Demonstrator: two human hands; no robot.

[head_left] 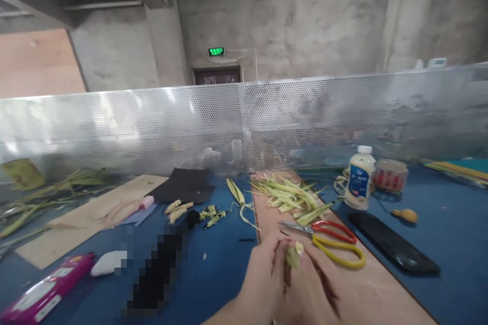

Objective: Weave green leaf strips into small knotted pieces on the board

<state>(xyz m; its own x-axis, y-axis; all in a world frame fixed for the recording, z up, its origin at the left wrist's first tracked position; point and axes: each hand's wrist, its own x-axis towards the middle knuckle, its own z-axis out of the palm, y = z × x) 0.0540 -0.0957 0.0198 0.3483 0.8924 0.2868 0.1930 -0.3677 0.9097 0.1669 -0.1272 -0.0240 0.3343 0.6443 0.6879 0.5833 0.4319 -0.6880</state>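
Observation:
My left hand [263, 277] and my right hand [318, 284] meet at the near end of a wooden board [375, 282]. Their fingers are pinched together around a small pale green piece of leaf [293, 258], mostly covered by the fingers. Just beyond them lie scissors [337, 246] with one red and one yellow handle loop, blades pointing left. A pile of pale green leaf strips [285, 193] covers the far part of the board. Left of the board are a loose leaf strip with a curled tail [235, 192] and small folded green pieces [212, 216].
A white-capped bottle [359, 179], a clear jar [390, 176], a wooden-handled awl [406, 216] and a black phone-like slab [394, 244] stand or lie on the right. Brown paper [72, 226], a magenta device [49, 289] and long stalks [46, 200] are left. A perforated metal screen [152, 127] closes off the back.

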